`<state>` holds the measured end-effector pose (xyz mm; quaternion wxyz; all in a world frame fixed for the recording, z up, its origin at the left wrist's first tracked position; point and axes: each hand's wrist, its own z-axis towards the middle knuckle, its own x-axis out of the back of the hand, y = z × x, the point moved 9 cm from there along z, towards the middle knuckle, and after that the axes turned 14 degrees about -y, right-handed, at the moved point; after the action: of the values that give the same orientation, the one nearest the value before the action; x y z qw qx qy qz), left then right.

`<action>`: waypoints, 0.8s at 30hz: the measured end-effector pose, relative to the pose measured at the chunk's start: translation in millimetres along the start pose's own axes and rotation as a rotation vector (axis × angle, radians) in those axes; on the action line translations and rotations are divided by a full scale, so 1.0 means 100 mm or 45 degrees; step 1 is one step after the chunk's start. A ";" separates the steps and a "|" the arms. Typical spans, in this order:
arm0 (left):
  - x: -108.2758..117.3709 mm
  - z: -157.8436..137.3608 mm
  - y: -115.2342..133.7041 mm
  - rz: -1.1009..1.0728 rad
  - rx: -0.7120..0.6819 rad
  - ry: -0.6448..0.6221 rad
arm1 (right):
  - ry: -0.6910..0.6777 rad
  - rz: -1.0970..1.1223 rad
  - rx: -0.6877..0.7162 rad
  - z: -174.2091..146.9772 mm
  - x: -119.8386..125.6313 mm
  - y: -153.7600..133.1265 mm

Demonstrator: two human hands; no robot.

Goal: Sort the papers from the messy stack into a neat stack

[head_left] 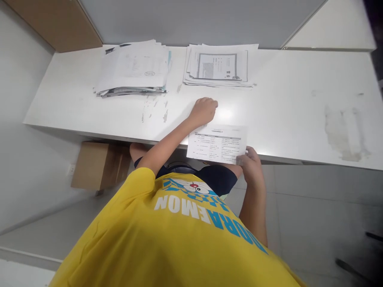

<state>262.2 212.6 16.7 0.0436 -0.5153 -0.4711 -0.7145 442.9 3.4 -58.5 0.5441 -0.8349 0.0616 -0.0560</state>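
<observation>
A printed sheet of paper [217,144] with a table of text lies over the front edge of the white desk, its lower part sticking out above my lap. My right hand [251,164] grips the sheet's lower right corner between thumb and fingers. Just beyond the sheet's upper left corner, my left hand [204,111] rests on the desk with its fingers curled in; no object shows in it. The underside of that hand is hidden.
Two stacks stand at the back of the white desk [287,103]: a thicker paper stack [134,65] on the left and a lower paper stack [218,65] to its right. A grey panel [194,22] rises behind them. Under the desk at left sits a cardboard box [89,165].
</observation>
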 end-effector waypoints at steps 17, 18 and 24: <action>-0.05 0.05 -0.19 -0.282 -0.043 -0.014 | -0.159 0.076 -0.095 0.01 -0.05 -0.06; -0.02 0.03 -0.19 -0.321 -0.036 -0.006 | -0.143 0.057 -0.109 0.00 -0.05 -0.08; 0.08 -0.06 -0.22 -0.670 -0.030 0.042 | 0.007 -0.212 -0.133 -0.03 0.01 -0.14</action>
<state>242.4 224.0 9.2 -0.1423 -0.3638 -0.5799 -0.7149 443.7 5.9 -44.5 0.4932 -0.8641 -0.0036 -0.1002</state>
